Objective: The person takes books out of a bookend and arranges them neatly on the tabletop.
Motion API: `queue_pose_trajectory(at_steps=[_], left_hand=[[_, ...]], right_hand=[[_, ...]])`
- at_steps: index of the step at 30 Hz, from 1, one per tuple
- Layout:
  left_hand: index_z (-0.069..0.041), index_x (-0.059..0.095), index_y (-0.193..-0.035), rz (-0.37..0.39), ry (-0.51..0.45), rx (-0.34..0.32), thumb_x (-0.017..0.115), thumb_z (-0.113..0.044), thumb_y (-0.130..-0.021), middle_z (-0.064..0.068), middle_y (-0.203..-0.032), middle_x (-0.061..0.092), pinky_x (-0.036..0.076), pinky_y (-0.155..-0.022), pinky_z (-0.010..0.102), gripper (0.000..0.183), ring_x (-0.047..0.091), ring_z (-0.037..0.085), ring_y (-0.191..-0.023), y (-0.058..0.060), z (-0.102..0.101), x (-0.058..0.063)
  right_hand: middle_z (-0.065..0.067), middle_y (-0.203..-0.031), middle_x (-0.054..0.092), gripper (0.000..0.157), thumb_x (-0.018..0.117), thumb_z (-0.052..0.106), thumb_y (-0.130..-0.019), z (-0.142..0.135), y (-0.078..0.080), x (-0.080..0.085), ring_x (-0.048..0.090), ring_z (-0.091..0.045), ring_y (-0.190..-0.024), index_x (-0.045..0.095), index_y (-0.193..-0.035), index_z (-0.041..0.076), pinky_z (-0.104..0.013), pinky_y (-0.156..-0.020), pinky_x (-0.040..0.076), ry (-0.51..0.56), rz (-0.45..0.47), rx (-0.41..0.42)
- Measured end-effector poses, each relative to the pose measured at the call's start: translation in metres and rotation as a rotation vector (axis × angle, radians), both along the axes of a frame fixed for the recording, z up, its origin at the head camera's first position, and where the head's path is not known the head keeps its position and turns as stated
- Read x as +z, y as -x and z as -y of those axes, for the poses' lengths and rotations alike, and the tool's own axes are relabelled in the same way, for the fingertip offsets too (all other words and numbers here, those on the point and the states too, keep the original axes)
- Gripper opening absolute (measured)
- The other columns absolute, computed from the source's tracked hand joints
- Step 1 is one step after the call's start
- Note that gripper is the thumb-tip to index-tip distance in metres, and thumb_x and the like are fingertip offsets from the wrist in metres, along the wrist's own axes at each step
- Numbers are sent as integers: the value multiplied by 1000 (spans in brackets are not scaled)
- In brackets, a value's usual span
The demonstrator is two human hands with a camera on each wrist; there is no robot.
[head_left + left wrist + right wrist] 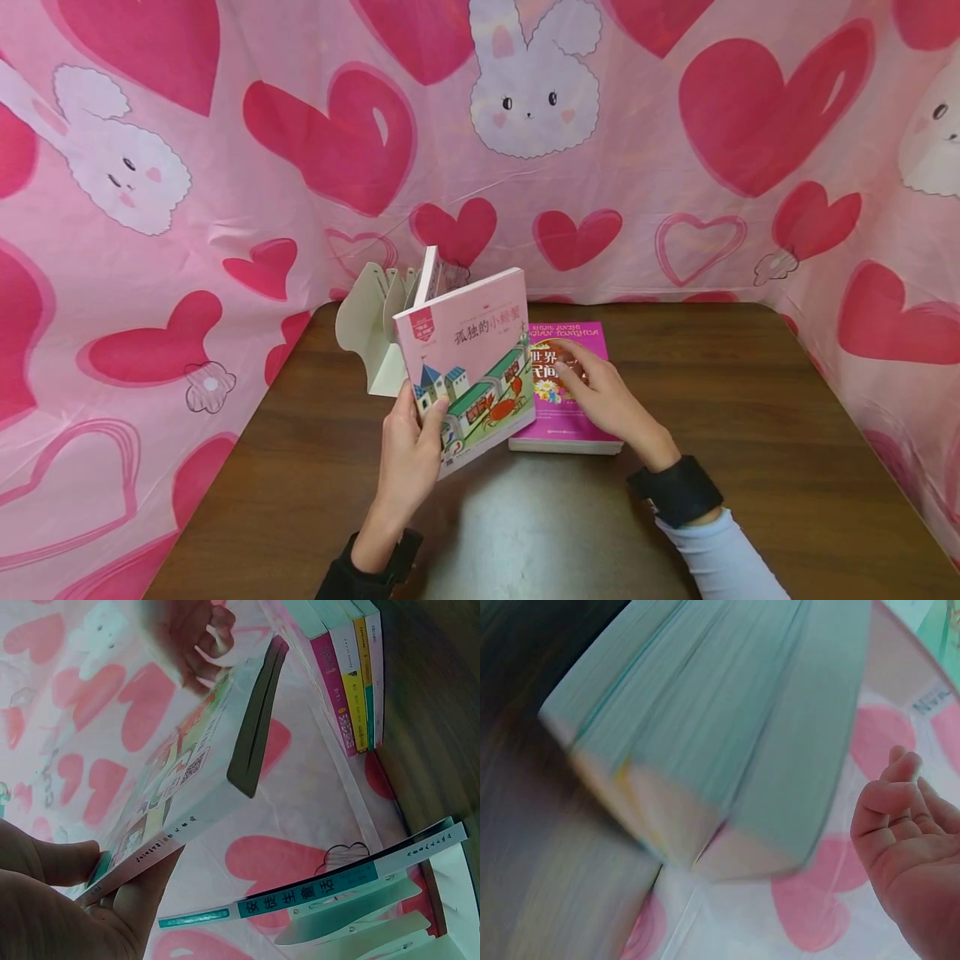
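Note:
My left hand [410,458] grips a thin pink picture book [480,312] by its lower left side, thumb on the front cover and fingers behind. The cover shows a red crab and a train, and the book is tilted up off the table. In the left wrist view its white spine [161,851] faces the camera. My right hand [611,404], holding nothing, hovers over a stack of books topped by a magenta one [573,423]. Its fingers are loosely bent in the right wrist view, beside the stack's page edges [727,697].
Behind the picture book, a pale desk file rack [356,321] stands at the table's back left. One book with a teal and black spine [307,889] is upright in it. The brown table [750,417] meets a pink heart-patterned cloth [637,183] at the back and sides.

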State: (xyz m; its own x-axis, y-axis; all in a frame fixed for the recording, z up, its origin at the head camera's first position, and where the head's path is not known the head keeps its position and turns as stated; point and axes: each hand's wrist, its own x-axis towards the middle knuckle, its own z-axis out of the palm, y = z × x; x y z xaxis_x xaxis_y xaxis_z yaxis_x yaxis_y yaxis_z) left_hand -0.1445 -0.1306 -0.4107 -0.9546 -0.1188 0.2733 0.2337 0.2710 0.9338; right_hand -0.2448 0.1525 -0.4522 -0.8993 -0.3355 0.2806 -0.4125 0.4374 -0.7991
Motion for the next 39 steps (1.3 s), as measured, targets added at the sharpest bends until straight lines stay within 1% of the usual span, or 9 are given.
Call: queue_pose_trajectory(at_steps=[4, 10, 13, 18, 20, 26, 29, 35, 39], left_hand=[[-8, 54, -143, 12, -9, -12, 64, -15, -106, 13, -129, 72, 59, -89, 53, 39, 75, 32, -106, 2, 0, 1], [-8, 55, -142, 23, -16, -20, 64, -13, -106, 14, -126, 73, 60, -87, 54, 37, 75, 32, -103, 4, -2, 1], [-8, 55, -141, 28, -15, -23, 65, -14, -106, 13, -127, 73, 60, -86, 53, 37, 75, 32, -102, 5, -3, 1], [-9, 55, -142, 37, -7, -25, 64, -15, -106, 14, -127, 73, 61, -86, 53, 37, 76, 32, -102, 8, -3, -1], [-8, 54, -142, 40, -1, -29, 64, -14, -106, 14, -127, 72, 61, -86, 53, 37, 76, 32, -102, 9, -2, -2], [-9, 52, -144, 41, 14, -50, 63, -14, -107, 13, -128, 72, 60, -86, 53, 38, 75, 31, -102, 15, -3, -3], [-10, 52, -144, 32, 31, -64, 61, -13, -108, 13, -127, 72, 61, -85, 52, 38, 76, 31, -101, 18, -4, -1], [-13, 50, -147, 24, 64, -87, 59, -12, -109, 13, -127, 71, 62, -82, 51, 39, 76, 31, -100, 26, -6, -1], [-15, 45, -150, 15, 76, -96, 58, -12, -109, 14, -130, 70, 62, -81, 52, 43, 75, 31, -102, 30, -8, -2]], right_hand=[[-11, -134, 63, 54, 60, 26, -108, 11, -6, 2, 60, -26, -109, 44, -158, 9, -43, -90, 56, 35, 1, 53], [-17, -148, 59, 63, 56, 23, -111, 23, -10, -1, 62, -29, -125, 30, -166, 10, -53, -102, 52, 75, -10, 119], [-16, -145, 60, 66, 56, 21, -111, 27, -13, -1, 63, -27, -121, 26, -168, 12, -53, -102, 53, 78, -21, 133], [-11, -139, 63, 67, 58, 17, -110, 29, -14, -1, 62, -24, -112, 25, -169, 15, -45, -95, 56, 88, -42, 150], [-11, -137, 63, 67, 59, 16, -109, 29, -13, -2, 62, -25, -110, 27, -168, 14, -41, -92, 56, 93, -52, 147], [-12, -143, 60, 69, 63, 12, -106, 28, -10, -5, 61, -26, -109, 30, -167, 12, -37, -89, 57, 123, -88, 131], [-13, -136, 63, 69, 64, 10, -106, 27, -8, -5, 62, -25, -104, 31, -166, 12, -34, -84, 58, 139, -99, 132], [-14, -137, 64, 68, 64, 7, -105, 25, -6, -7, 64, -23, -98, 33, -165, 8, -31, -79, 59, 159, -120, 128], [-15, -128, 67, 67, 64, 7, -105, 24, -5, -9, 65, -22, -92, 34, -164, 6, -30, -76, 58, 161, -126, 118]])
